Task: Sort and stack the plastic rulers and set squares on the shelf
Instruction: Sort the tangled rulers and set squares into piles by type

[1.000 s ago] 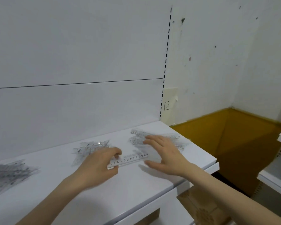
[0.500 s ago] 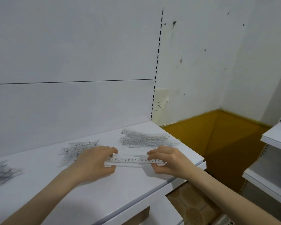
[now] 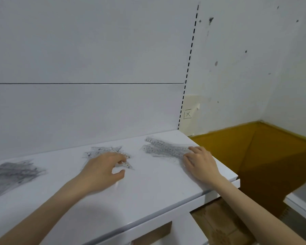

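Both forearms reach over the front edge of the white shelf point(image 3: 148, 200). The left hand point(image 3: 102, 171) is half curled, thumb apart from the fingers, its fingertips at the near corner of the set squares pile point(image 3: 102, 152); blur leaves it unclear whether it pinches one. The right hand point(image 3: 200, 163) rests with relaxed fingers on the right end of the ruler pile point(image 3: 159, 148) (clear plastic, untidily fanned). A third grey pile point(image 3: 11, 172) lies well apart, far left. Behind stands the white back panel point(image 3: 87, 112).
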A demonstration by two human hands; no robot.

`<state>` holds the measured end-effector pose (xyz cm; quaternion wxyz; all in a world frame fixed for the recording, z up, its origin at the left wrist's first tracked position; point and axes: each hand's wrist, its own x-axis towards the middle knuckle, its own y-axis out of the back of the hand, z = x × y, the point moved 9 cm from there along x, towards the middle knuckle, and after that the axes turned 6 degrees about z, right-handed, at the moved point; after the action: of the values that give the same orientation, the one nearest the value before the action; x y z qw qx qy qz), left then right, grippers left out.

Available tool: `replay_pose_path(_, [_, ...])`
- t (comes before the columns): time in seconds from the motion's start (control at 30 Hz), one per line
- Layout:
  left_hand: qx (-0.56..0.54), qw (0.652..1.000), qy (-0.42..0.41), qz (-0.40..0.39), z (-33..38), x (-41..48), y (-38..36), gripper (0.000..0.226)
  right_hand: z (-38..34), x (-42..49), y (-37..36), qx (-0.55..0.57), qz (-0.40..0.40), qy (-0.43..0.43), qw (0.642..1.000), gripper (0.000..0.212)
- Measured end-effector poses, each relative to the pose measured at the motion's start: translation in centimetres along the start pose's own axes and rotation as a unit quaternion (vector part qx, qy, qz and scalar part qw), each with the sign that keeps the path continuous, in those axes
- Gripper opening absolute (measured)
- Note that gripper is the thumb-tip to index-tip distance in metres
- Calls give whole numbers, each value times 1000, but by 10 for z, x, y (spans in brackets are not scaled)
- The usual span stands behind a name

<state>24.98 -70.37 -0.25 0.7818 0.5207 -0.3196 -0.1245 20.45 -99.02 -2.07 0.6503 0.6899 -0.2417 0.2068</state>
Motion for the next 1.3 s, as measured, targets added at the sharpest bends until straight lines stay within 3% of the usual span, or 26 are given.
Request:
replay_pose_path(0.1, [73, 997, -18, -24, 1, -8, 5, 75, -12, 5, 15, 3, 12, 7, 1000, 9])
replay_pose_path(0.27, [132, 991, 0, -17, -27, -33, 29, 80, -63, 22, 16, 49, -51, 38, 997, 46])
replay_pose_path(0.37, [154, 988, 28, -11, -55, -60, 52, 80, -111, 31, 13, 82, -71, 69, 992, 57])
replay_pose_path(0.5, [173, 980, 99, 18, -106, -117, 98, 79, -199, 42, 4, 123, -101, 126, 979, 55])
replay_pose_path(0.7, [206, 954, 213, 33, -185, -228, 172, 52, -354, 42, -2, 174, -119, 231, 950, 46])
replay_pose_path(0.83, [204, 936, 285, 39, -239, -315, 219, 43, -469, 25, -2, 215, -134, 288, 923, 66])
replay_pose_path(1.0, [214, 913, 342, 55, -309, -418, 278, 35, -609, 0, 1, 236, -133, 350, 897, 46])
replay_pose_path(1.3, [176, 899, 385, 113, -421, -546, 351, 20, -786, -28, -23, 238, -199, 317, 896, 51])
